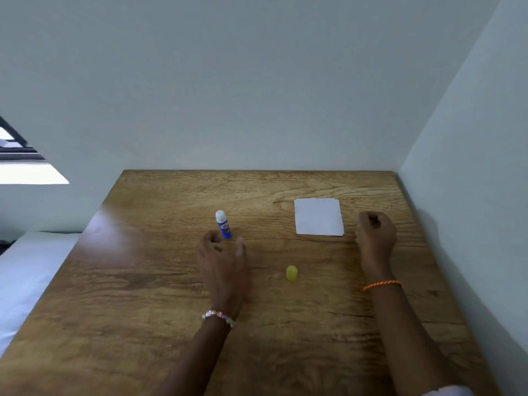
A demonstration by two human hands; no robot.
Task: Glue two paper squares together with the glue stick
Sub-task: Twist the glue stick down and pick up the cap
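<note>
A blue glue stick [223, 224] stands upright and uncapped on the wooden table [143, 281], its white glue tip showing. Its yellow cap [291, 273] sits apart, nearer to me and to the right. My left hand [223, 258] is just in front of the glue stick, fingers loosely spread around its base without holding it. A white paper square [318, 217] lies flat at the right; a second edge peeks out along its right side. My right hand [375, 232] rests beside the paper's right edge, fingers curled, holding nothing.
Walls close off the table at the back and along the right side. The table's left edge drops off towards a white surface [25, 275]. A window frame [17, 147] shows at far left.
</note>
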